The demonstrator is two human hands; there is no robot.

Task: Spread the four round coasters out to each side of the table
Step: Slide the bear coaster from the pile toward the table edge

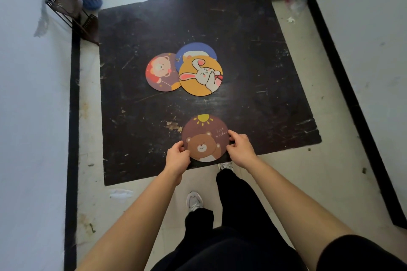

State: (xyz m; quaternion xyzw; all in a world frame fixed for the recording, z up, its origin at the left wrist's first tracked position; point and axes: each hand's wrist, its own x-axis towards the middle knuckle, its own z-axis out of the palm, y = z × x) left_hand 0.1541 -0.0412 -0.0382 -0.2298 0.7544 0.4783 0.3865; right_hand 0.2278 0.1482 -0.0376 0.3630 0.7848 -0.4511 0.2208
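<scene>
A brown round coaster with a bear and a sun lies at the near edge of the dark square table. My left hand grips its left rim and my right hand grips its right rim. In the table's middle three coasters overlap: a yellow one with a rabbit on top, a purple one with a bear to its left, and a blue one partly hidden behind the yellow one.
A black wire rack with dark bags stands on the floor past the table's far left corner. White walls with black skirting run along both sides. My legs and grey shoes are at the near edge.
</scene>
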